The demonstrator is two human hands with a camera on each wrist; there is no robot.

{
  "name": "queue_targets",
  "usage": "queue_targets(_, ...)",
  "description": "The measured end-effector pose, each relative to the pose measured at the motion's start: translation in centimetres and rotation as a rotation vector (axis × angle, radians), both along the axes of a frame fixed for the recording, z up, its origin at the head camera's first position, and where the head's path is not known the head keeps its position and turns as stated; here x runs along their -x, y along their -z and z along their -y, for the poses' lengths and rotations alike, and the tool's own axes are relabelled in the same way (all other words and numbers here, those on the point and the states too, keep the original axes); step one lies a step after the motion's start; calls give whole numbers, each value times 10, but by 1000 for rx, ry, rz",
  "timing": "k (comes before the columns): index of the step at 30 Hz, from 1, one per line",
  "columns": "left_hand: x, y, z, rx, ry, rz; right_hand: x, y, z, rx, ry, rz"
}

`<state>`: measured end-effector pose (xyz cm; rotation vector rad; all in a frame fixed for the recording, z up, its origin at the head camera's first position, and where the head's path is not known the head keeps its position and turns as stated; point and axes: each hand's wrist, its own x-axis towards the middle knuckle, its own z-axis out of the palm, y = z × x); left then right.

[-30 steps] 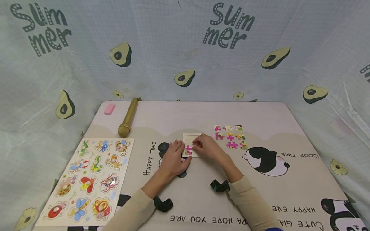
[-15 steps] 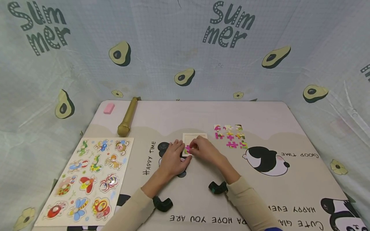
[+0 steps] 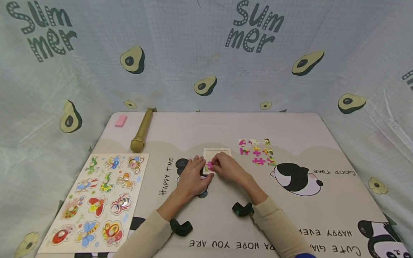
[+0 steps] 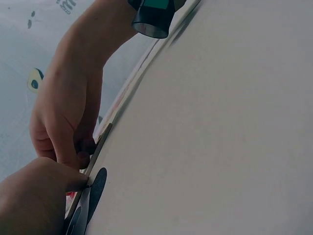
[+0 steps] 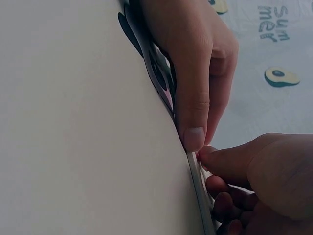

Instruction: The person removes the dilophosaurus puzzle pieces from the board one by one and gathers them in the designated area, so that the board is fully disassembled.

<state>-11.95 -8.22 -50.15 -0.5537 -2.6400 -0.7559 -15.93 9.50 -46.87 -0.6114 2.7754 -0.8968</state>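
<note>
A small wooden puzzle tray lies mid-table in the head view, a pink jigsaw piece in its lower left corner. My left hand braces the tray, its extended fingers along the left side and its thumb at the near edge. From the right, my right hand reaches over the tray, thumb and index finger pinching the jigsaw piece. In the right wrist view, the left thumb presses the tray edge beside the curled right fingers. The right hand covers the tray's lower right.
Several loose jigsaw pieces lie in rows right of the tray. A large insect peg board fills the left side. Behind it are a gold microphone and a pink block. A patterned curtain surrounds the table's back and sides.
My right hand has moved slightly left, its fingertips coming from beside the pink jigsaw piece onto it, then staying there. The left hand keeps its place at the tray.
</note>
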Motion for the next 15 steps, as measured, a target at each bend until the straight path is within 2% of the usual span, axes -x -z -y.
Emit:
queue_targets(10, 0, 0, 0, -1, -7, 19, 2, -1, 0, 87, 16, 52)
queue_targets(15, 0, 0, 0, 0, -7, 13, 4, 1, -2, 135, 24, 49)
